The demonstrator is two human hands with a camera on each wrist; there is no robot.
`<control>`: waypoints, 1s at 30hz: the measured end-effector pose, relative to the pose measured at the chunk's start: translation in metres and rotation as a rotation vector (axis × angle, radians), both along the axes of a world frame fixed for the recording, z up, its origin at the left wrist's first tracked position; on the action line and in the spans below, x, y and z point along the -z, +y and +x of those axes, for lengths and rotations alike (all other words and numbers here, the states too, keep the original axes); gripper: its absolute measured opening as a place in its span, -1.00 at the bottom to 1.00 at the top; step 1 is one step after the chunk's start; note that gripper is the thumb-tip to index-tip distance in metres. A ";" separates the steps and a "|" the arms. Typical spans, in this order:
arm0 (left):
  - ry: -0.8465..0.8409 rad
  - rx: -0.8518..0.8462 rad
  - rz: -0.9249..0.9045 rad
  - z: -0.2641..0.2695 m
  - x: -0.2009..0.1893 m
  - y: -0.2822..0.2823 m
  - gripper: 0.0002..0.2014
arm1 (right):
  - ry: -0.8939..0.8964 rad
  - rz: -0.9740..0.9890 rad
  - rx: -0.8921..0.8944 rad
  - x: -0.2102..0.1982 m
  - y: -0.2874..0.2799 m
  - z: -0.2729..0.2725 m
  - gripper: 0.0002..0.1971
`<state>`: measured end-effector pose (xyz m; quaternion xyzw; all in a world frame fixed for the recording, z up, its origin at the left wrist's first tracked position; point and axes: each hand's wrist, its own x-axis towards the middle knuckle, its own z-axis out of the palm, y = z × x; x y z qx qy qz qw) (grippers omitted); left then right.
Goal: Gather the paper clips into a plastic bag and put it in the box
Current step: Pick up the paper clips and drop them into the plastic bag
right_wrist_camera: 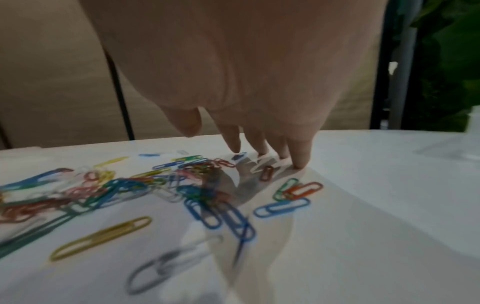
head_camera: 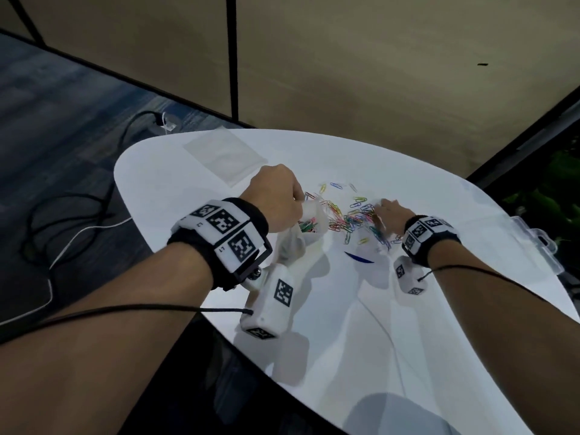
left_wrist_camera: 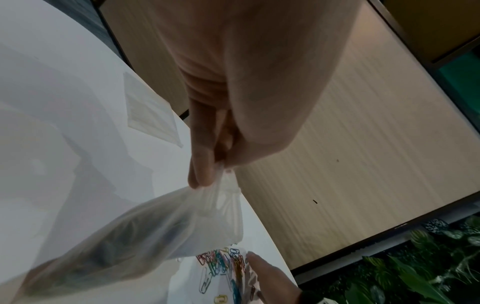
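Mid-gathering, by the look of it: left hand [head_camera: 276,196] pinched the rim of the plastic bag [left_wrist_camera: 145,232], thumb against curled fingers [left_wrist_camera: 201,168], mouth held up and turned toward the heap, some clips already inside. Right hand [head_camera: 387,211] spread flat, straight fingertips [right_wrist_camera: 298,162] pressed on the table at the far edge of the paper clips [head_camera: 354,215], most lying on the bag side of those fingertips, a few behind them toward the wrist. Next, probably a sweep toward the bag mouth, kept low so no clips skated under. Clear plastic box [head_camera: 530,243] well to the outside of the right fingers, lid apparently open. White rounded table [head_camera: 345,309]; flat spare bags [head_camera: 224,157] beyond the left knuckles; beige partition panels [head_camera: 376,58], cables [head_camera: 62,215] on dark carpet, foliage [head_camera: 552,189] at the right.
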<state>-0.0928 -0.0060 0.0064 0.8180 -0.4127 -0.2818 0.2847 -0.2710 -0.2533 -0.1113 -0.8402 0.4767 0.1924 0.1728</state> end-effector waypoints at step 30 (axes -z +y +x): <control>-0.006 -0.045 -0.016 -0.008 0.004 -0.007 -0.73 | -1.271 0.830 0.519 -0.082 0.138 0.040 -0.91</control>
